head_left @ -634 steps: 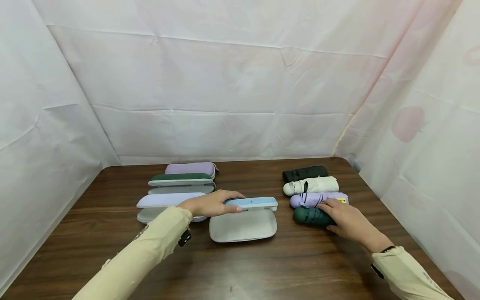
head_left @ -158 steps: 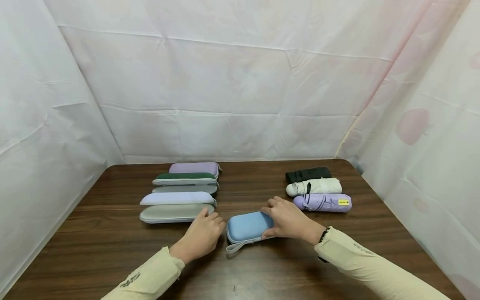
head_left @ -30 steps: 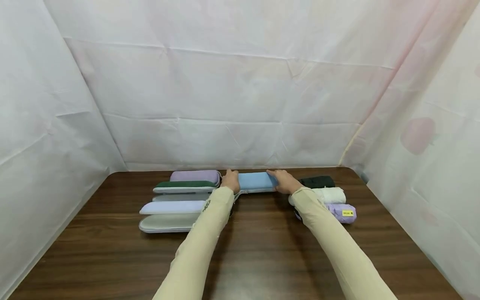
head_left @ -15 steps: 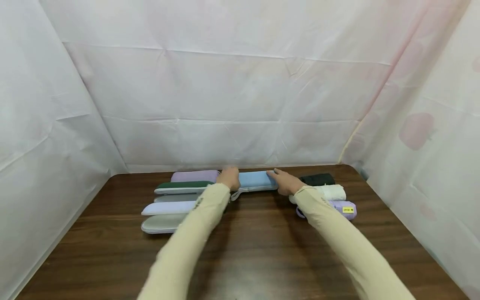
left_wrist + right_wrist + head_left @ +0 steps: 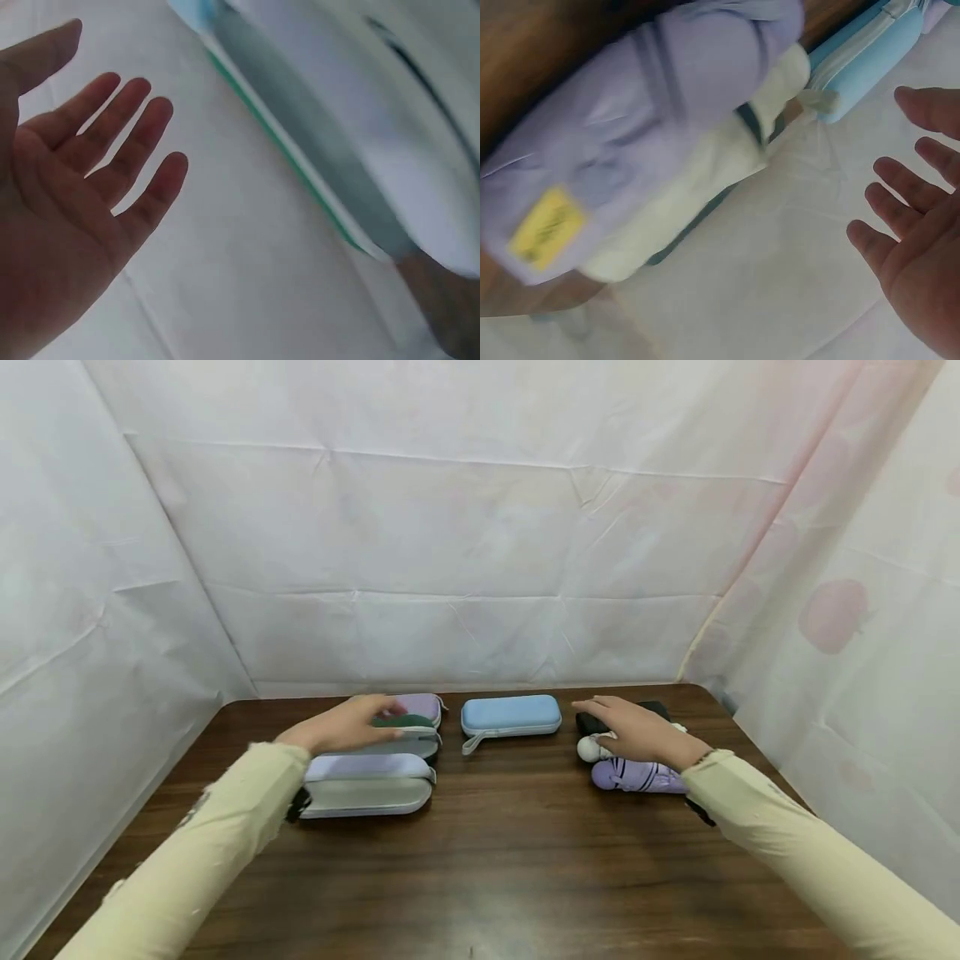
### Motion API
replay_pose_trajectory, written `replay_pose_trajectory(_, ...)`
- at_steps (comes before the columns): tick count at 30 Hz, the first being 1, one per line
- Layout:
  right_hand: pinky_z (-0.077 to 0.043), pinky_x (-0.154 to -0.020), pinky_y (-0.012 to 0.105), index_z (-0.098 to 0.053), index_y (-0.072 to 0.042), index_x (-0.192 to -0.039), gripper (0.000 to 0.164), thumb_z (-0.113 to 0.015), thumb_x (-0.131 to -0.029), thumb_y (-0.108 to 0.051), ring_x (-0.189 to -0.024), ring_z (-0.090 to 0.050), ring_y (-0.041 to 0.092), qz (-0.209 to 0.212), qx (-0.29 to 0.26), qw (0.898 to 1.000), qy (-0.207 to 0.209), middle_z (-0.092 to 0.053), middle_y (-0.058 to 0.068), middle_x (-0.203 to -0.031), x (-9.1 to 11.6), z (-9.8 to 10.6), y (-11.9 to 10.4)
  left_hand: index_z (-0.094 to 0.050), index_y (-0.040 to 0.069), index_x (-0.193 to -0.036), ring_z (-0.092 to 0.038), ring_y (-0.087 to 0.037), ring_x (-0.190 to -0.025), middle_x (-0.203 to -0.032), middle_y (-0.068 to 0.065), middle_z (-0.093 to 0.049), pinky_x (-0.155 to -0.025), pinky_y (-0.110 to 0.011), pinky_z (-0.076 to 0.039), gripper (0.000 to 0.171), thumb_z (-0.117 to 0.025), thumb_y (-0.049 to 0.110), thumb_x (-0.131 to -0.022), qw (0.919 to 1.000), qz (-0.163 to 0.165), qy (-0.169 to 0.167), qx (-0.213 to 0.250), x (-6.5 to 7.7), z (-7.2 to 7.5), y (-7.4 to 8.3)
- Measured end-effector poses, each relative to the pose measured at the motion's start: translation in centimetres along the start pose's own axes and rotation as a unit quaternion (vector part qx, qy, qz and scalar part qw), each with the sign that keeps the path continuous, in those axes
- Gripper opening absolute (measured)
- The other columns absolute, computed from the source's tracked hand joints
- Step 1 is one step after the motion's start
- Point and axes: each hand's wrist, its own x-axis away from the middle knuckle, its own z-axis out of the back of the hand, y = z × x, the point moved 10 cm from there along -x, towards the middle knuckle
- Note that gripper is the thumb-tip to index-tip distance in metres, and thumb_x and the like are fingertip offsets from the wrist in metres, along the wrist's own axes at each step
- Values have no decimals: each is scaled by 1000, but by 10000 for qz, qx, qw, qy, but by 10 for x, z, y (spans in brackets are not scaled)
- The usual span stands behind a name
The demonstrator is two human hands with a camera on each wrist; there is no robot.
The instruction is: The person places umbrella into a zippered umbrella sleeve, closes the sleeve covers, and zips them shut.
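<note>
A zipped light-blue case (image 5: 512, 714) with a grey wrist loop lies at the back middle, apart from both hands. My left hand (image 5: 345, 724) hovers with spread, loose fingers over the opened dark-green case (image 5: 405, 722), holding nothing. In front of that sits a pale-lavender case (image 5: 367, 789), its lid raised off a grey lining. Over the folded umbrellas on the right, my right hand (image 5: 641, 731) is spread and holds nothing. It partly covers the white umbrella (image 5: 590, 749) and the black umbrella (image 5: 592, 724). The purple umbrella (image 5: 637, 777) lies nearest to me.
A closed purple case (image 5: 422, 706) lies at the back left, partly behind my left hand. The brown wooden table (image 5: 480, 877) runs back to a hanging white sheet (image 5: 465, 527), with more sheeting on both sides.
Earlier the blue case was open and a dark-green umbrella lay on the right; that umbrella is now out of sight. The case was shut and moved back. Both hands have just released it and parted.
</note>
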Motion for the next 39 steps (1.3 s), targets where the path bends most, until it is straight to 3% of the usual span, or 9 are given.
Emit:
replay_pose_trajectory(3, -42, -91, 53, -40, -3, -143, 59, -65, -89, -10, -125, -43, 39, -216, 30, 9997, 86, -45, 20, -138, 19, -1, 11, -52, -3, -131, -46, -39, -121, -131, -20, -52, -95, -52, -39, 47, -61, 26, -95, 9991, 353, -150, 180, 26, -3, -31)
replay_pose_trajectory(6, -42, -89, 56, -43, -4, -141, 57, -67, -89, -15, -122, -46, 38, -329, 109, 9992, 205, -48, 19, -136, 39, -3, 22, -53, -2, -131, -45, -41, -122, -132, -21, -51, -94, -52, -40, 50, -64, 27, -93, 9978, 529, -239, 308, 41, -8, -51)
replay_pose_trajectory(11, -45, -85, 53, -54, 1, -129, 48, -70, -86, -12, -108, -55, 35, -63, 337, 9976, 609, -57, 18, -122, 65, -7, 31, -52, -2, -132, -42, -43, -124, -133, -23, -49, -94, -54, -39, 52, -68, 24, -90, 9974, 544, -238, 407, 51, -17, -66)
replay_pose_trajectory(17, -48, -79, 47, -59, 2, -122, 46, -75, -81, -13, -100, -57, 31, 78, 376, 9968, 701, -59, 15, -112, 79, -22, 38, -53, -1, -133, -42, -42, -126, -135, -22, -49, -94, -54, -40, 51, -69, 17, -88, 9965, 606, -265, 504, 60, -28, -81)
replay_pose_trajectory(22, -48, -76, 45, -62, 0, -118, 47, -79, -76, -13, -94, -58, 27, 70, 399, 9960, 794, -58, 12, -106, 82, -28, 46, -53, -2, -133, -45, -40, -124, -135, -22, -49, -92, -51, -42, 54, -72, 16, -85, 9974, 529, -239, 437, 60, -30, -85)
replay_pose_trajectory(30, -48, -71, 44, -63, -2, -109, 56, -89, -60, -11, -88, -55, 23, 285, 539, 9928, 1028, -56, 8, -99, 82, -32, 54, -56, -5, -128, -46, -41, -120, -129, -24, -52, -93, -52, -41, 59, -79, 16, -78, 9992, 279, -199, 214, 56, -33, -81)
replay_pose_trajectory(39, -48, -74, 41, -65, 0, -110, 58, -90, -57, -7, -88, -56, 23, 383, 784, 9920, 916, -56, 7, -97, 79, -39, 52, -58, -1, -122, -53, -30, -110, -119, -12, -57, -91, -48, -42, 61, -85, 16, -70, 9982, 381, -330, 326, 57, -42, -80)
